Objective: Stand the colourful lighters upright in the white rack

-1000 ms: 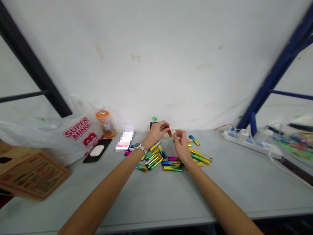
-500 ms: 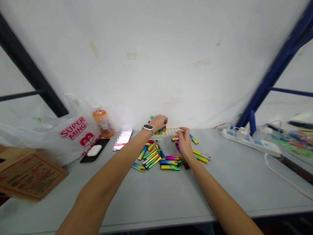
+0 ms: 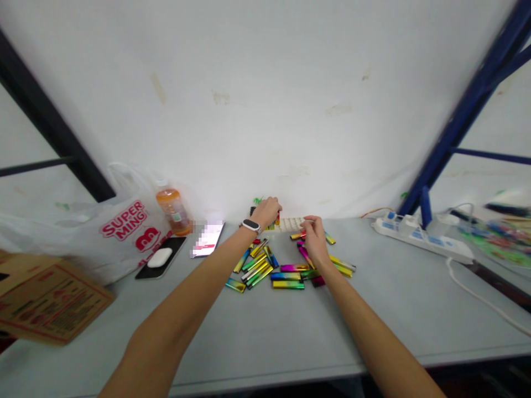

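Note:
Near the wall lies a white slotted tray (image 3: pixel 290 224), its left part filled with several upright shiny lighters. Bent over that filled part, my left hand (image 3: pixel 266 211) has its fingertips closed on a red and yellow lighter (image 3: pixel 278 218) standing in the tray. The hand hides much of the row. My right hand (image 3: pixel 314 235) pinches the tray's right end between thumb and fingers. In front of both hands, loose metallic lighters (image 3: pixel 288 284) in yellow, green, blue and pink lie scattered on the table, some beneath my right wrist.
At left are a cardboard box (image 3: pixel 58 301), a plastic bag (image 3: pixel 91 237), an orange bottle (image 3: pixel 174 210), a phone (image 3: pixel 208 237) and a white case (image 3: pixel 160 257) on a dark device. A power strip (image 3: pixel 423 240) with a white cable sits at right. The wall stands close behind.
My left hand has shifted slightly left and down over the filled part of the tray. My right hand stays at the tray's right end. The view has tilted a little.

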A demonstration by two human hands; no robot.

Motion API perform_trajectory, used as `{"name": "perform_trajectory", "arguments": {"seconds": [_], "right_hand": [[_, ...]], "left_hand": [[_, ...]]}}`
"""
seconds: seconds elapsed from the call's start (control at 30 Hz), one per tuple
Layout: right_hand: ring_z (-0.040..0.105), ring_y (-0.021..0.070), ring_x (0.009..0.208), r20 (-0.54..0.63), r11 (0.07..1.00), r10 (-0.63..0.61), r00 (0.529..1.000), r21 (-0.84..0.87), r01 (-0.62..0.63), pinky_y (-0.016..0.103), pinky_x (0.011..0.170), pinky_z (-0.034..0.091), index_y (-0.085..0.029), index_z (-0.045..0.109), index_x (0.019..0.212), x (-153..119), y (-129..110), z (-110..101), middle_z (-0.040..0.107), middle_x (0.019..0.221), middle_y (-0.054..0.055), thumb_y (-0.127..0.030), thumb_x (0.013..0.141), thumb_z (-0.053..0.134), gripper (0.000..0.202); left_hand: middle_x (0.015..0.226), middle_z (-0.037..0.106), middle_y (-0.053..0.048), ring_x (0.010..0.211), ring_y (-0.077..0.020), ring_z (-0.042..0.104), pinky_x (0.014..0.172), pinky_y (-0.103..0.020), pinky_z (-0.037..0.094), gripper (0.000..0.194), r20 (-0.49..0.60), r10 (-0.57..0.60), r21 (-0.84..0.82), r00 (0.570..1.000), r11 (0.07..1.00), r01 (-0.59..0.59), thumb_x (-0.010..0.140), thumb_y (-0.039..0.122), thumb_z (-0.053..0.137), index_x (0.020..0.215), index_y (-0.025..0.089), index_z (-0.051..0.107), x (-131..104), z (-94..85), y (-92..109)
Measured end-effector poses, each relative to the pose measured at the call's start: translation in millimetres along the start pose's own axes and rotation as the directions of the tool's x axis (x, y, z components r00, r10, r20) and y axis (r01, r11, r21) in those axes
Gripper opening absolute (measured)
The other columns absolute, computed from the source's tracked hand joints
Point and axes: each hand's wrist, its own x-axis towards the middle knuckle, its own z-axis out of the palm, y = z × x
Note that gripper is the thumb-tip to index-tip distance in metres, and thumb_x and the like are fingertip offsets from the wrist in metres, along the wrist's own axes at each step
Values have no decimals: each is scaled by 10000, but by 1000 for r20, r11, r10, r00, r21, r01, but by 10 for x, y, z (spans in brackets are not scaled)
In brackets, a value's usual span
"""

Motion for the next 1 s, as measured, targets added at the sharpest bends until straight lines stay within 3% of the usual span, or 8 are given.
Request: {"name": "perform_trajectory", "arguments": {"seconds": [0.17,0.33,0.47,0.63,0.77,0.87,0.93,1.0], "right_hand": [[575,206,840,64,948,-120,991,-290,133,333,786,434,-187,551,1004,18,24,-82,621,912,55,-228,814,441,224],[490,305,1074,236,597,-78,969,-767,235,428,905,331,-208,675,1023,-61,-24,-99,604,1088,121,-274,825,524,258],[439,327,1125,332,378,-51,942,-867,326,438,923,287,-197,698,1092,-78,-55,-44,568,1152,162,-307,803,585,330],[466,335,1100,390,264,8,921,-889,374,436,898,301,-143,730,1020,36,-24,64,614,1113,194,-252,810,545,300],[533,321,1047,580,216,27,814,-799,562,431,907,324,-116,738,913,173,-62,154,675,1036,216,-180,766,575,228],[587,293,969,678,264,-25,734,-704,659,403,882,361,-155,711,852,230,-155,205,711,936,173,-153,723,618,160],[616,251,850,650,393,-89,755,-673,626,357,805,397,-192,675,858,224,-224,224,716,833,110,-175,732,631,135],[606,204,698,565,600,-139,813,-606,523,306,687,412,-213,624,846,181,-275,228,688,708,42,-221,737,646,111]], "left_hand": [[957,696,-152,995,-248,613,876,-367,415,249,-28,65,96,997,993,-62,910,99,463,947,116,709,-54,38,91],[988,707,-150,1037,-269,589,912,-411,384,209,-63,98,139,993,986,-88,895,133,494,1042,119,642,-135,-4,168],[1080,682,-144,1061,-279,565,922,-430,386,255,-135,48,79,990,996,-37,869,140,504,1096,122,618,-290,-76,164],[1076,658,-79,1048,-230,557,920,-379,421,253,-287,-56,-143,956,990,15,882,114,453,1062,177,619,-740,-62,169],[988,660,-56,978,-202,578,927,-345,449,202,-279,-141,-331,950,943,43,863,106,473,947,192,636,-1128,83,204],[977,662,-47,957,-192,601,888,-325,475,187,-230,-204,-452,952,889,81,877,133,474,920,201,643,-1300,193,203],[975,668,-42,942,-187,616,870,-319,485,189,-202,-248,-509,947,853,115,887,151,474,926,207,651,-1354,233,177],[966,674,-41,925,-186,625,852,-316,492,190,-188,-295,-543,937,826,151,889,160,479,927,207,659,-1375,249,139]]}}
